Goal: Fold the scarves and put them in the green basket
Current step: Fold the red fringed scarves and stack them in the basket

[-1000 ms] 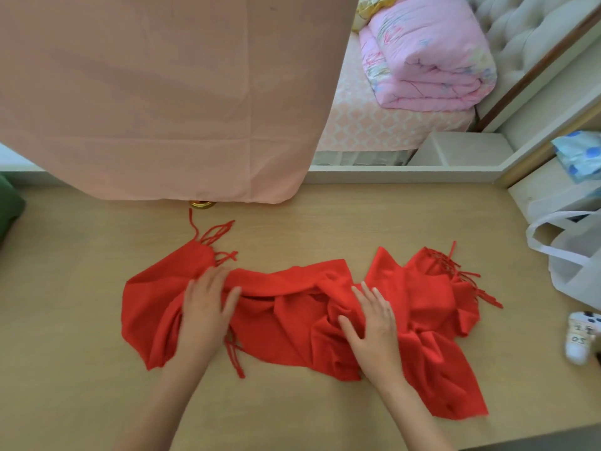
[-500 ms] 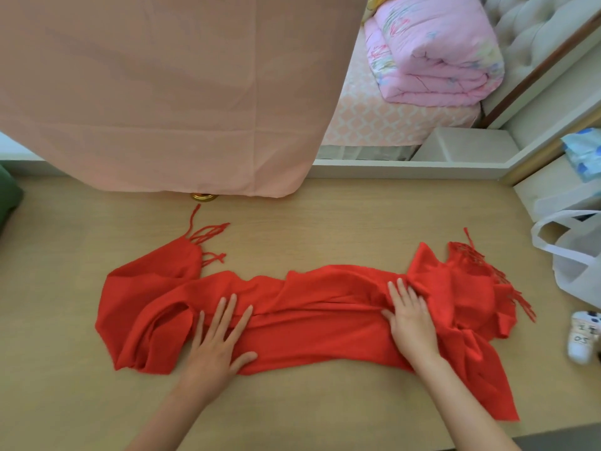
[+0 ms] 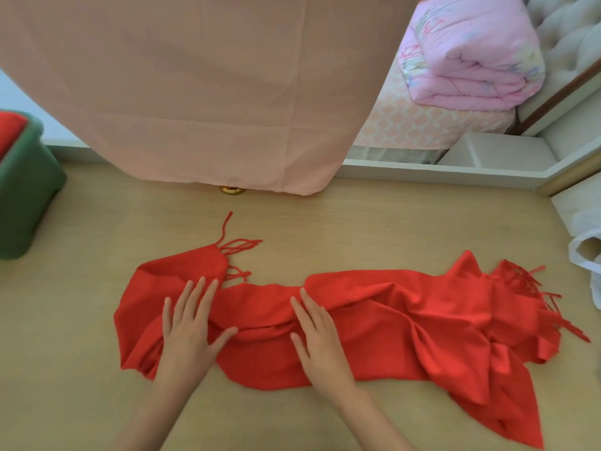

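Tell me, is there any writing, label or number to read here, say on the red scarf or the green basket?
None can be read. The red scarf, the green basket, the pink quilt and the white bag show no word, label or number; the quilt bears only a blurred flower print.

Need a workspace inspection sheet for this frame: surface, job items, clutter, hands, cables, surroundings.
Surface: wood-tone surface, flat and light.
Job's things: red scarf spread out lengthwise, rumpled at its right end, not yet folded; green basket at far left with red fabric in it.
Clutter: white bag at the right edge; gold object under the hanging pink cloth.
Grippers: left hand and right hand lie flat on the scarf, fingers straight.
Cables: nothing seen.
Surroundings: bed with a pink quilt, top right.
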`<state>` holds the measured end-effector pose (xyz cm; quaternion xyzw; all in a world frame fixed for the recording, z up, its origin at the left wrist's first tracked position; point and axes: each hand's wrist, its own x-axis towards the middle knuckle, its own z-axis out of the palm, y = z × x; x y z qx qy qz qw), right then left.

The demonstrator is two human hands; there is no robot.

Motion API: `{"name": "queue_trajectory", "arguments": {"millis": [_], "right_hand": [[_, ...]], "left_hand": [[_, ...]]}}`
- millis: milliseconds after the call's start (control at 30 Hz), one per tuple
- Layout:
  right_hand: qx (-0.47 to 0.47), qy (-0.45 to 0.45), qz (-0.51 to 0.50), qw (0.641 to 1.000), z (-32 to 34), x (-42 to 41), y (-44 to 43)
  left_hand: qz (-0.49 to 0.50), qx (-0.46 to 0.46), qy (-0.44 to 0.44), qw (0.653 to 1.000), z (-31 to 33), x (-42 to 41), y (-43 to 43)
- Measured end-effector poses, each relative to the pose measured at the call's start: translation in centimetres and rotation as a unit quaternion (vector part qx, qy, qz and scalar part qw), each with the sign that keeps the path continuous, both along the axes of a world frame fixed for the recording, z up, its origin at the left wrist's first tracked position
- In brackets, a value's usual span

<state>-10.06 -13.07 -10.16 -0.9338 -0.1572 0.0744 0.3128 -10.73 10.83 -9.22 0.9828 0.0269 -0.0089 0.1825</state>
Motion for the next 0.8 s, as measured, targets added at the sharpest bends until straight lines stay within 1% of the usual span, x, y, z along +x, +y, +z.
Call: {"name": "queue_trajectory", "arguments": {"millis": [100,167,200,300,367,400,467,567,633,700,800], "right_hand": [[0.036,-0.014,-0.054,0.998,-0.2,2.4,2.0],[0.017,0.001,-0.074,0.997,-0.6,4.7,2.6],[-0.003,0.01,-0.075,0.997,-0.7,5.7,2.9],[-0.065,0.034,-0.046,0.996,-0.9,7.4,3.8],[-0.086,0.046,-0.017,0.995,-1.0,7.5,4.2],[-0.077,0.043,-0.008,0.996,-1.0,7.4,4.3],[-0.025,0.036,-0.009,0.999,-0.7,7.1,4.3],[0.058,0.01,-0.016,0.998,0.6,6.8,3.6],[0.073,-0.023,-0.034,0.997,1.3,7.5,3.4],[0.075,-0.042,-0.077,0.993,1.7,9.1,3.6],[0.051,-0.067,-0.175,0.981,1.8,12.1,4.1]], "left_hand": [[0.043,-0.033,0.058,0.997,-0.4,-0.1,4.0],[0.086,-0.083,0.097,0.988,-0.1,-0.1,5.9],[0.097,-0.098,0.101,0.985,-0.1,-0.1,6.6],[0.07,-0.093,0.095,0.989,-0.2,-0.1,8.4],[0.055,-0.08,0.086,0.992,0.0,-0.6,9.3],[0.066,-0.08,0.088,0.991,0.5,-1.0,9.5],[0.096,-0.093,0.096,0.986,1.6,-2.0,9.9],[0.08,-0.168,0.098,0.978,3.1,-3.0,10.1],[0.069,-0.203,0.104,0.971,3.8,-2.5,10.3],[0.067,-0.204,0.067,0.974,4.3,-0.8,10.3],[0.084,-0.178,-0.044,0.979,4.6,3.3,9.7]]}}
